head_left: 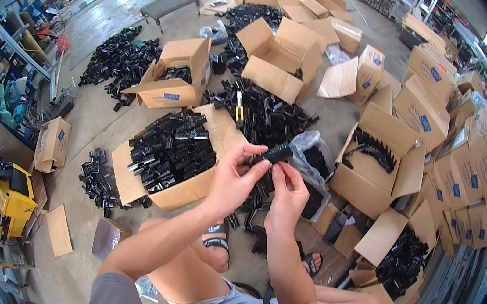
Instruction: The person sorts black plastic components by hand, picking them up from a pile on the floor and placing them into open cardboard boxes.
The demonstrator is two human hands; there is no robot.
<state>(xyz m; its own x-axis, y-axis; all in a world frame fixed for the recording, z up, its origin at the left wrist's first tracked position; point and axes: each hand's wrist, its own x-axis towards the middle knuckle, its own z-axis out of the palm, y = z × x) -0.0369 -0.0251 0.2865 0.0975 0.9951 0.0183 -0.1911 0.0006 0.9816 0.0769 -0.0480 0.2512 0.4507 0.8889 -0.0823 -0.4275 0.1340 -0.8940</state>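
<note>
My left hand [239, 173] and right hand [288, 193], curled to a pinch, hold a shiny, round, black, plastic-looking tube [279, 152] near a four-sided brown cardboard box [181, 195].

My left forearm [169, 236] slants inward across my front, while my right forearm [287, 262] reaches more directly forward. My left hand [237, 174] curls, thumb toward its bent fingers; just beside it, my right hand [289, 194] pinches thumb against forefinger.
</note>
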